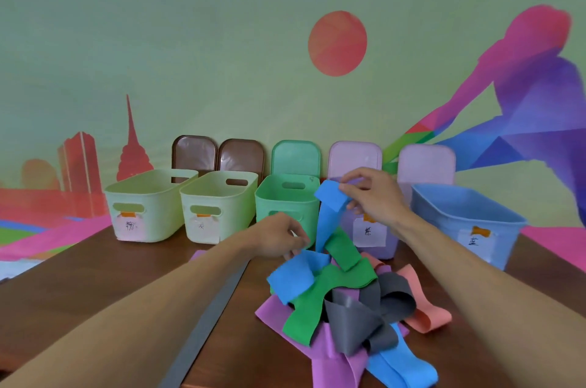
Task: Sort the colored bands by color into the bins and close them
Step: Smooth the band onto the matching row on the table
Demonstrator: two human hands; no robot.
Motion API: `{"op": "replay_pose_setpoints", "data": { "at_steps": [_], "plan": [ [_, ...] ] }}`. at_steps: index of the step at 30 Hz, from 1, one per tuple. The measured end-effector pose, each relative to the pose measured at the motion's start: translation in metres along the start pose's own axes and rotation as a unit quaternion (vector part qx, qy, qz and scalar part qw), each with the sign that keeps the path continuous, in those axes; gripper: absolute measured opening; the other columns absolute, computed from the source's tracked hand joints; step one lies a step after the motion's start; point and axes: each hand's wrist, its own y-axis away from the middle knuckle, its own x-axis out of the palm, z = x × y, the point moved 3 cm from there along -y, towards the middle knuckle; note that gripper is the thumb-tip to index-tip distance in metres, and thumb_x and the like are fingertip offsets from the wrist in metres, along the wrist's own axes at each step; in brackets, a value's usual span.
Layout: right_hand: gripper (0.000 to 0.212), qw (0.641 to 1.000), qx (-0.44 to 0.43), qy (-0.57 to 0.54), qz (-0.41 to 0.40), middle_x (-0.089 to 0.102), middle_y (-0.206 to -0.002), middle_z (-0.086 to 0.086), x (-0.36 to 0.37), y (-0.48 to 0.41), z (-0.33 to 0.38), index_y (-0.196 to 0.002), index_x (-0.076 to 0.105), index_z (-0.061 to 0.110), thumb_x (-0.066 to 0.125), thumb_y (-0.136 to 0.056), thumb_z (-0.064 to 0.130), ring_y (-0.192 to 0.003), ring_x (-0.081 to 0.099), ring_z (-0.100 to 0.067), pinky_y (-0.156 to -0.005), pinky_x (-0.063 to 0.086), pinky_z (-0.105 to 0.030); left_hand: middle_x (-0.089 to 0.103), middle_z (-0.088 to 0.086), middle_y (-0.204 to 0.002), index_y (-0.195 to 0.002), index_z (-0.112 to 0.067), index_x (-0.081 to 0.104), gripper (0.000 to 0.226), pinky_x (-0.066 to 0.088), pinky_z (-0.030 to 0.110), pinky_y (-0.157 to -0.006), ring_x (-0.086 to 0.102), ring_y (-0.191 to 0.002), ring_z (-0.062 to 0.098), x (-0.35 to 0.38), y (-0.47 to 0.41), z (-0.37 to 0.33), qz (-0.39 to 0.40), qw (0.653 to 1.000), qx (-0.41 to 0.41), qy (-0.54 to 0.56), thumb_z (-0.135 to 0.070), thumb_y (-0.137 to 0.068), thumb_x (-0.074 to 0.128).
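Observation:
A tangled pile of colored bands [342, 302] lies on the brown table: blue, green, grey, purple and salmon ones. My right hand [374, 194] pinches the top end of a blue band [329, 207] and holds it lifted above the pile. My left hand [282, 237] reaches to the pile's far edge and its fingertips pinch another blue band [295, 276] there. Behind stand open bins in a row: two pale yellow-green bins [152, 207] [218, 207], a green bin [285, 197], a purple bin [374, 238] partly hidden by my right hand, and a blue bin [466, 222].
Lids lean upright against the painted wall behind the bins: two brown lids [218, 154], a green lid [296, 157], two pale pink lids [426, 162]. A grey strip [209, 321] runs along the table to the left of the pile.

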Motion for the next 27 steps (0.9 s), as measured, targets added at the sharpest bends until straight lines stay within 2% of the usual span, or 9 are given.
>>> {"op": "replay_pose_setpoints", "data": {
  "at_steps": [3,5,8,12,14,16,20,24,27],
  "plan": [
    [0.006,0.997,0.0,-0.068,-0.038,0.067,-0.071,-0.013,-0.006,-0.004,0.013,-0.094,0.065,0.011,0.065,-0.089,0.015,-0.049,0.062,-0.013,-0.05,0.055,-0.023,0.068,0.007,-0.104,-0.109,-0.012,0.065,0.027,0.048,0.026,-0.078,0.063,-0.086,0.017,-0.01,-0.006,-0.003,-0.06,0.998,-0.008,0.014,-0.031,-0.09,0.061],
    [0.008,0.993,0.001,-0.108,-0.05,0.067,-0.074,-0.015,-0.008,-0.006,0.023,-0.096,0.065,0.01,0.064,-0.09,0.016,-0.052,0.062,-0.018,-0.051,0.055,-0.025,0.062,0.002,-0.11,-0.117,-0.017,0.058,0.039,0.047,0.027,-0.082,0.061,-0.096,0.017,-0.018,-0.01,-0.009,-0.104,0.992,-0.008,0.073,-0.038,-0.085,0.066],
    [0.014,0.983,0.001,-0.179,-0.042,0.064,-0.076,-0.015,-0.006,-0.008,0.036,-0.102,0.066,0.007,0.061,-0.092,0.014,-0.051,0.06,-0.018,-0.053,0.055,-0.026,0.055,-0.001,-0.119,-0.126,-0.018,0.05,0.052,0.045,0.023,-0.08,0.057,-0.104,0.014,-0.021,-0.015,-0.02,-0.117,0.973,-0.005,0.197,-0.038,-0.082,0.07],
    [0.017,0.97,-0.007,-0.241,-0.032,0.063,-0.073,-0.01,-0.003,-0.012,0.044,-0.108,0.065,0.006,0.058,-0.094,0.013,-0.046,0.058,-0.012,-0.052,0.054,-0.023,0.069,0.012,-0.105,-0.107,0.0,0.064,0.035,0.05,0.035,-0.081,0.06,-0.09,0.017,-0.018,-0.029,-0.022,-0.143,0.955,0.033,0.259,-0.026,-0.084,0.071],
    [0.018,0.961,0.001,-0.275,-0.029,0.064,-0.074,-0.009,-0.003,-0.015,0.043,-0.109,0.066,0.005,0.056,-0.095,0.012,-0.047,0.059,-0.012,-0.053,0.054,-0.022,0.066,0.011,-0.096,-0.104,0.004,0.064,0.034,0.048,0.028,-0.074,0.059,-0.086,0.018,-0.015,-0.031,-0.022,-0.139,0.945,0.036,0.295,-0.024,-0.086,0.068],
    [0.015,0.945,0.014,-0.325,-0.028,0.065,-0.076,-0.008,-0.003,-0.018,0.04,-0.104,0.067,0.007,0.056,-0.095,0.011,-0.049,0.06,-0.012,-0.056,0.055,-0.023,0.066,0.008,-0.097,-0.105,0.001,0.064,0.031,0.047,0.022,-0.073,0.06,-0.087,0.016,-0.012,-0.032,-0.022,-0.123,0.939,0.025,0.319,-0.025,-0.089,0.064],
    [0.012,0.904,0.037,-0.424,-0.039,0.067,-0.077,-0.006,0.001,-0.025,0.034,-0.096,0.067,0.007,0.055,-0.094,0.009,-0.054,0.064,-0.011,-0.057,0.055,-0.021,0.066,0.006,-0.097,-0.096,-0.009,0.063,0.014,0.05,0.022,-0.076,0.062,-0.085,0.013,-0.005,-0.031,-0.015,-0.075,0.944,0.012,0.32,-0.022,-0.093,0.059],
    [0.012,0.879,0.057,-0.471,-0.036,0.07,-0.084,-0.006,0.012,-0.031,0.031,-0.091,0.065,0.006,0.059,-0.092,0.016,-0.071,0.067,-0.014,-0.068,0.057,-0.023,0.067,0.007,-0.098,-0.103,-0.008,0.062,0.018,0.052,0.024,-0.067,0.063,-0.082,0.016,-0.016,-0.027,-0.01,-0.112,0.927,0.007,0.359,-0.022,-0.094,0.057],
    [0.013,0.878,0.061,-0.474,-0.025,0.068,-0.085,-0.007,0.024,-0.032,0.034,-0.097,0.064,0.006,0.066,-0.085,0.009,-0.072,0.062,-0.015,-0.066,0.053,-0.019,0.067,0.009,-0.093,-0.098,-0.009,0.062,0.015,0.048,0.029,-0.068,0.062,-0.078,0.02,-0.038,-0.016,-0.005,-0.149,0.937,-0.009,0.315,-0.023,-0.093,0.057]
  ]
}}
